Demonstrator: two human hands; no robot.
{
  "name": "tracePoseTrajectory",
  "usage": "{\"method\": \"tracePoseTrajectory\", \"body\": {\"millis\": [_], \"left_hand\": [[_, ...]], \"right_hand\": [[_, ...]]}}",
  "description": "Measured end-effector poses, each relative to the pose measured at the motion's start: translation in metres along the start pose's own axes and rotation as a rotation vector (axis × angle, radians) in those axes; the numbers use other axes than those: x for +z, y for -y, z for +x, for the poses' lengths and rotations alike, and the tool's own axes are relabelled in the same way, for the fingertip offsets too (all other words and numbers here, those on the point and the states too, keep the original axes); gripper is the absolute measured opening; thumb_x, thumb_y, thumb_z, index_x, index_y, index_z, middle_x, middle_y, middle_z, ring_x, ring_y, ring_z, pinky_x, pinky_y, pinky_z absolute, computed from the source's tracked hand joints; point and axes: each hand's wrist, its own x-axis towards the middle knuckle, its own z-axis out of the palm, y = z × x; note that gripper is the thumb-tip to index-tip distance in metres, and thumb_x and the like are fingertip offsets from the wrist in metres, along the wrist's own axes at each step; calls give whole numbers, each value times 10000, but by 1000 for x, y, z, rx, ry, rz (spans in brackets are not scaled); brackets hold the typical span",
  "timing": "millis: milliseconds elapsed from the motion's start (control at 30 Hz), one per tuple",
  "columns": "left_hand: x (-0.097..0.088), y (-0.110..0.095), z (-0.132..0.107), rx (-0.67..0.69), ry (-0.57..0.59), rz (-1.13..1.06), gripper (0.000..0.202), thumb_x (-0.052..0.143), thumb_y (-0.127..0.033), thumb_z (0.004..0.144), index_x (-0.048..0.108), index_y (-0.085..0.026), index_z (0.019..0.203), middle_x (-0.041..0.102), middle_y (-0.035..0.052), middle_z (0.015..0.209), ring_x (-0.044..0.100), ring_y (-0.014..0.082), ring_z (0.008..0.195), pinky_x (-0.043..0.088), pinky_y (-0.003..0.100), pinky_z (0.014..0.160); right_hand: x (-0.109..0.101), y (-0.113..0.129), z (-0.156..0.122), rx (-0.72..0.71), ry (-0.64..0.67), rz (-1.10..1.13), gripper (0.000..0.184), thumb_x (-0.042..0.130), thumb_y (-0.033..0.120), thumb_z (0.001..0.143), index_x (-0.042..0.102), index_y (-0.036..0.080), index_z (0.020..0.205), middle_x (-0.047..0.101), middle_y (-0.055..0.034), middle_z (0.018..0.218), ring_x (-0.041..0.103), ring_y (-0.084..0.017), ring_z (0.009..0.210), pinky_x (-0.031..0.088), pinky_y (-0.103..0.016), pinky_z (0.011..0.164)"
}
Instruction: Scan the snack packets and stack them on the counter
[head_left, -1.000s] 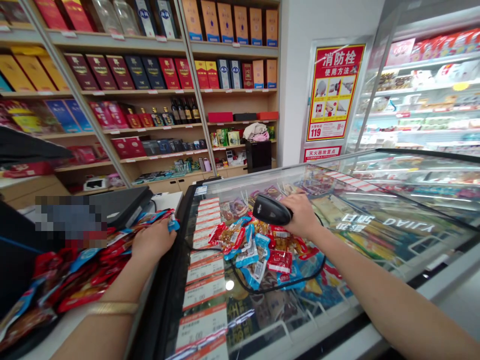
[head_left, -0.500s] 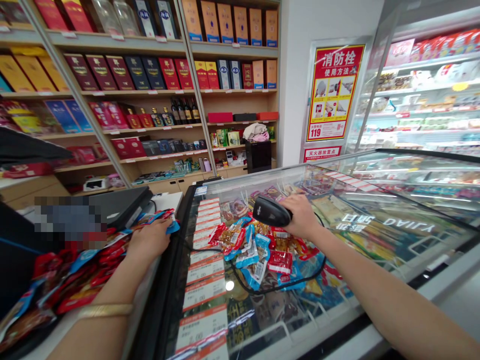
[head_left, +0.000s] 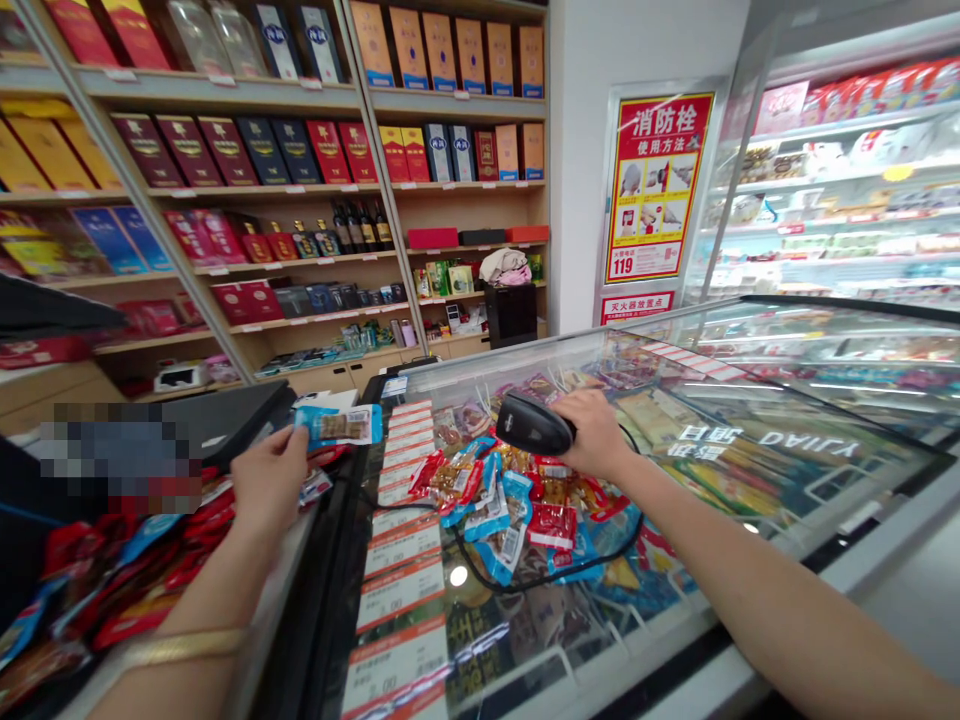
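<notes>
Between the fingertips of my left hand [head_left: 271, 478] is a small blue snack packet [head_left: 341, 425], raised above the counter with a white label at its right end. Below that hand, a pile of red and blue snack packets [head_left: 169, 570] spreads along the counter at the left. My right hand [head_left: 592, 435] is wrapped round a black barcode scanner [head_left: 531, 424], whose head points left. Under the scanner, a heap of red, blue and gold packets [head_left: 499, 515] lies on the glass lid of the chest freezer [head_left: 517, 660]. The scanner's black cable [head_left: 525, 582] loops round this heap.
White and orange price labels [head_left: 397, 600] line the freezer's left edge. A dark flat device [head_left: 247, 425] stands on the counter behind my left hand. Shelves of boxed bottles [head_left: 292, 150] fill the back wall, and a lit display fridge [head_left: 855, 190] stands at the right.
My left hand has lifted the blue snack packet off the pile and now holds it up. My right hand still grips the scanner above the heap. The view has shifted slightly.
</notes>
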Motion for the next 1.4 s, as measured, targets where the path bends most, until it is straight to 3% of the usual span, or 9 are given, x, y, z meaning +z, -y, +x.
{"method": "tracePoseTrajectory", "body": {"millis": [100, 167, 300, 467, 633, 967, 1133, 1267, 1400], "left_hand": [[21, -7, -17, -175, 31, -220, 81, 617, -249, 752, 658, -178, 751, 655, 7, 690, 651, 186, 648, 620, 346, 615], [29, -11, -27, -173, 103, -257, 91, 648, -273, 722, 654, -183, 716, 680, 16, 741, 666, 197, 698, 629, 347, 630], [34, -12, -38, -113, 269, -169, 299, 709, -433, 664, 715, -173, 812, 725, 27, 806, 657, 201, 687, 578, 308, 570], [31, -12, -43, 36, 380, 75, 558, 710, -599, 618, 753, -171, 972, 756, 40, 816, 669, 214, 722, 537, 285, 628], [29, -23, -48, 182, 447, 303, 518, 613, -619, 681, 764, -192, 932, 750, 32, 749, 634, 208, 640, 498, 284, 596], [33, -26, -53, 246, 468, 389, 479, 554, -595, 706, 774, -220, 910, 750, 27, 754, 639, 224, 666, 522, 287, 660], [34, -24, -53, 209, 480, 322, 494, 600, -625, 679, 772, -210, 884, 744, 33, 761, 642, 215, 670, 512, 282, 624], [40, -19, -59, -8, 488, 137, 631, 670, -653, 661, 751, -165, 1054, 703, 31, 692, 563, 167, 514, 447, 275, 486], [48, -14, -68, -116, 753, -58, 762, 689, -619, 710, 674, -138, 1302, 770, 103, 887, 699, 219, 738, 570, 349, 697]], "right_hand": [[-1, 3, 1, -13, 3, 14, 298, 707, 350, 701, 742, 206, 958, 742, -97, 913, 598, -266, 897, 348, -393, 819], [-3, 6, 2, -30, 11, 32, 308, 709, 361, 702, 737, 202, 964, 738, -93, 899, 589, -261, 891, 341, -393, 819], [-10, 14, 5, -116, 59, 86, 311, 702, 378, 709, 730, 209, 969, 730, -72, 857, 573, -250, 885, 319, -391, 818], [-21, 29, 7, -220, 170, 149, 286, 698, 328, 691, 721, 228, 957, 731, -51, 854, 571, -233, 882, 307, -398, 850], [-27, 47, 7, -246, 276, 193, 262, 708, 320, 690, 708, 244, 940, 730, -25, 855, 579, -216, 893, 298, -406, 879], [-29, 54, 7, -254, 331, 189, 247, 691, 298, 676, 703, 228, 913, 729, -24, 844, 565, -211, 879, 281, -396, 844], [-28, 51, 7, -234, 293, 197, 262, 687, 291, 680, 703, 227, 934, 738, -29, 856, 568, -219, 893, 288, -398, 856], [-27, 42, 8, -204, 225, 174, 300, 704, 366, 688, 717, 238, 959, 740, -52, 855, 570, -244, 893, 299, -401, 841], [-23, 27, 7, -160, 147, 137, 304, 674, 351, 705, 727, 225, 977, 741, -64, 873, 579, -256, 925, 305, -399, 834]]}}
